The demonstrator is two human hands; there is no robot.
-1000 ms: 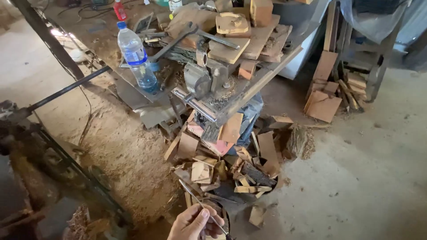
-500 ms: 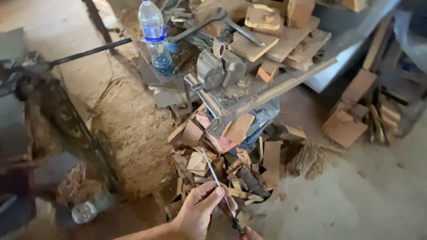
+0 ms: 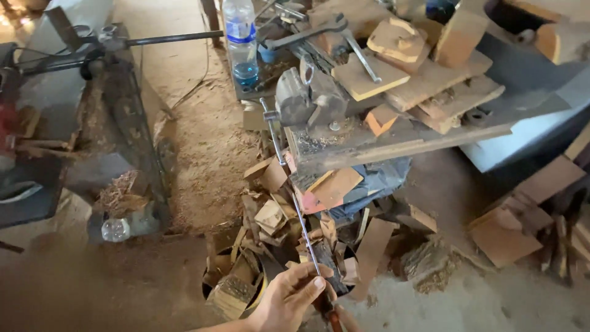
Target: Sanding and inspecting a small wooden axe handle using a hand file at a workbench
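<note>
My left hand [image 3: 287, 299] is at the bottom middle of the view, thumb and fingers pinching the shaft of a thin metal tool [image 3: 304, 230]. The shaft slants up and left over a pile of wood scraps [image 3: 276, 212]. Its dark handle [image 3: 330, 315] runs off the bottom edge. Only a sliver of my right hand [image 3: 348, 320] shows there, closed against the handle. A grey bench vise [image 3: 307, 98] is bolted to the corner of the workbench [image 3: 399, 138] above the pile.
On the bench lie wood blocks [image 3: 399, 61], a large wrench [image 3: 307, 31] and a plastic water bottle [image 3: 241, 37]. A round tub [image 3: 246, 289] full of offcuts stands under my hand. A dark metal machine [image 3: 92, 92] is at left, with sawdust and a small bottle [image 3: 117, 229] on the floor.
The view has swung left and closer to the bench. My left hand and the tool have risen slightly, so the shaft's tip now reaches nearer the vise corner.
</note>
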